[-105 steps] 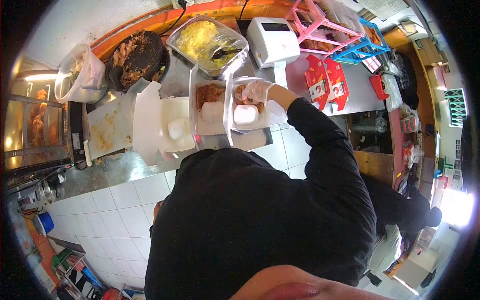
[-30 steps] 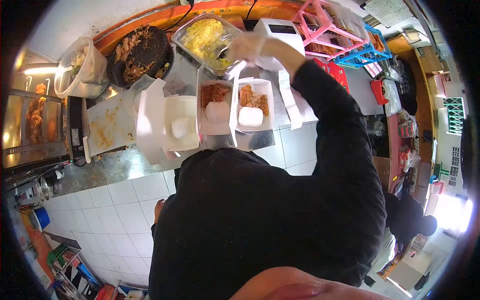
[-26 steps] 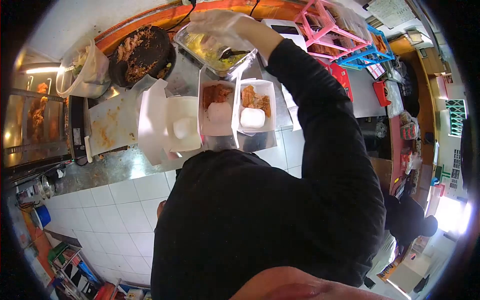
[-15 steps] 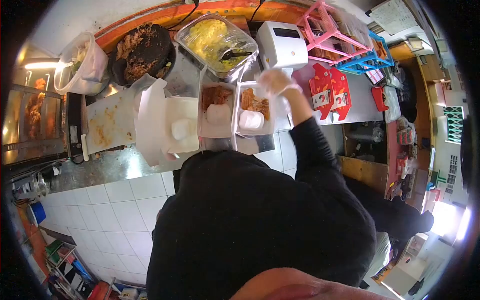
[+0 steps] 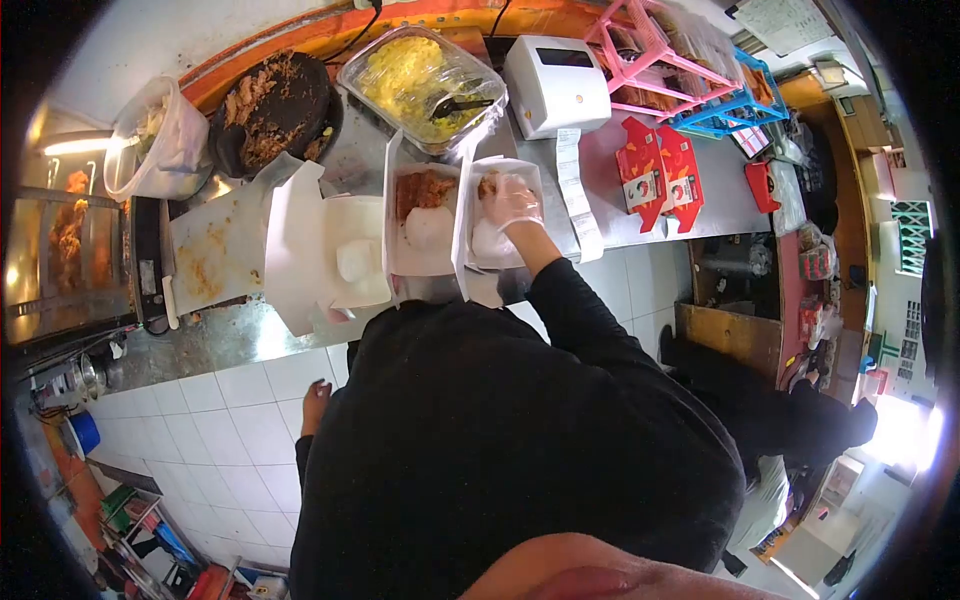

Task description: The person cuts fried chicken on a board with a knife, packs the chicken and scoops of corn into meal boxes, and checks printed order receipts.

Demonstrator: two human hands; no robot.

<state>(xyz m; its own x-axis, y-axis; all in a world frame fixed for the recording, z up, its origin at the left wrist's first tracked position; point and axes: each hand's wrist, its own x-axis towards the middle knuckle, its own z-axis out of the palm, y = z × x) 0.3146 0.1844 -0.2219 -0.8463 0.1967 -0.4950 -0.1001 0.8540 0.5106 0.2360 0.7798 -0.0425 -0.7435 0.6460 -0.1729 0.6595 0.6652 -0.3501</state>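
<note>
My right hand (image 5: 513,203), in a clear plastic glove, reaches down into the rightmost white takeaway box (image 5: 472,258). Its fingers are closed over a piece of fried chicken (image 5: 487,186), mostly hidden beneath them. A white rice mound (image 5: 489,243) lies by the wrist in that box. Next to it, the middle box (image 5: 393,258) holds fried chicken (image 5: 424,192) and rice (image 5: 429,229). The left box (image 5: 345,212) shows only rice (image 5: 358,261). My left hand (image 5: 315,404) hangs low beside my body, fingers loosely apart, with nothing visible in it.
Behind the boxes stand a plastic-covered tray (image 5: 480,125) of yellow food with a black utensil and a white printer (image 5: 557,88) with a paper strip (image 5: 572,190). A stone mortar (image 5: 318,95), cutting board (image 5: 215,245) and knife (image 5: 170,302) lie left; red cartons (image 5: 660,165) lie right.
My right hand has moved left and down from beside the printer into the rightmost box, uncovering the paper strip. My left hand has come into view at my side.
</note>
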